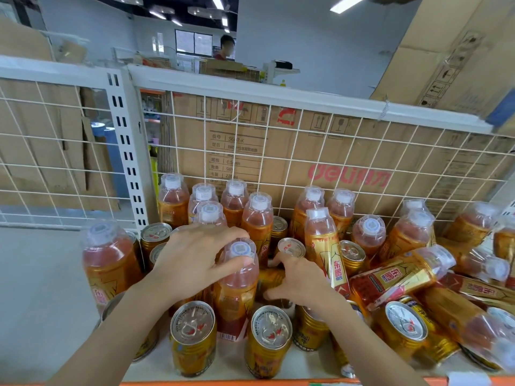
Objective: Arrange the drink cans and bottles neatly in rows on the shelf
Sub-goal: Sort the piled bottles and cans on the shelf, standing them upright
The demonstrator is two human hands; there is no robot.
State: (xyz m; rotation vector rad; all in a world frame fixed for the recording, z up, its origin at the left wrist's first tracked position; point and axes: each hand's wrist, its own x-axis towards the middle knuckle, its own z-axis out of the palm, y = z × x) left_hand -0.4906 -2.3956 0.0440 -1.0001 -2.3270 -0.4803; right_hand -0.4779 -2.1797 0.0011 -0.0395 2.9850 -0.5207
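White mesh-backed shelf [228,355] looks half sorted: upright bottles [257,218] stand in rows at eleven o'clock, toppled bottles [390,278] lie at three, cans [192,330] sit loose at six. Left hand [192,260] grips a front bottle [237,296] by its cap; right hand [298,282] clutches a fallen can [271,280].

Storeroom behind a white wire grid panel [306,126].
Behind the panel stand cardboard boxes [412,151]; at its left edge a slotted white post [125,151]; above it a pale wall [306,37], a window [193,43] and ceiling strip lights [348,2].
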